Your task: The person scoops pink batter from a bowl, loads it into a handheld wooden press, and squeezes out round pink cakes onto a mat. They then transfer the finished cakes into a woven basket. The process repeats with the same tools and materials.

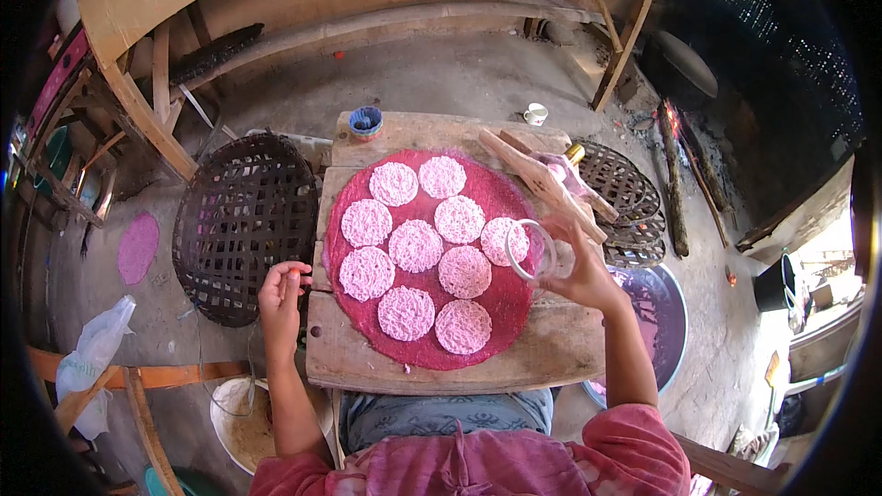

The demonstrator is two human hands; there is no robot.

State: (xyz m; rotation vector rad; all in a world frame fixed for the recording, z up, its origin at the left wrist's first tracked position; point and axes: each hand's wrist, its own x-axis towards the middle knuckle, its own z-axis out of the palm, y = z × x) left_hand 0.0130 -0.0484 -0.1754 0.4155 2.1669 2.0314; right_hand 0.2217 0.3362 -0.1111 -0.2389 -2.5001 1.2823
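On a low wooden table (pixel 459 369) lies a round dark-pink mat (pixel 424 285). Several flat round pale-pink cakes (pixel 415 245) with a rough, crumbly surface are spread over it. My right hand (pixel 581 271) grips a clear round ring (pixel 525 251), which is tilted above the mat's right edge, beside the rightmost cake (pixel 504 241). At the left edge of the table, off the mat, my left hand (pixel 283 292) is raised with its fingers curled together. A small reddish spot shows at its fingertips, too small to name.
A blue cup (pixel 366 123) stands at the far left table corner, wooden pieces (pixel 542 179) at the far right. Dark woven baskets (pixel 243 230) flank the table. A basin of pink material (pixel 663 321) sits at right. Burning logs (pixel 673 174) lie beyond, near a white mug (pixel 536 114).
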